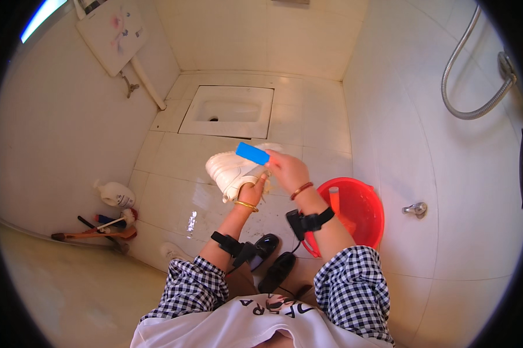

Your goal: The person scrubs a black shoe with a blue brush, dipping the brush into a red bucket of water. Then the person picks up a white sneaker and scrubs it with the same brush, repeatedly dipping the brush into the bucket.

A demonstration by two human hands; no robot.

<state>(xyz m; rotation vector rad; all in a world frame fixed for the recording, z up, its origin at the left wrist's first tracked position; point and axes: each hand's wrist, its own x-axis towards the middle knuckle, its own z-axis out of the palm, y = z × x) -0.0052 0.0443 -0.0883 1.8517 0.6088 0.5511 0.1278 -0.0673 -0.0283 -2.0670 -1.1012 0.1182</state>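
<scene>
My left hand (251,192) is closed around the opening of a white sneaker (225,169), held tilted above the tiled floor with its toe pointing away. My right hand (289,171) pinches one end of a flat, bright blue rectangular block (252,153). The block lies over the sneaker's upper side in this view; whether it touches the shoe I cannot tell. Part of the sneaker is hidden behind the block and my fingers. To the right, partly behind my right forearm, a red plastic basin (378,216) stands on the floor with an orange object (334,200) inside.
Ahead, a squat toilet (266,95) is set into the floor. A white bottle (117,195) and several brushes (113,231) lie along the left wall. Another pale shoe (173,251) sits at lower left. A tap (415,210) and shower hose (447,87) are on the right wall.
</scene>
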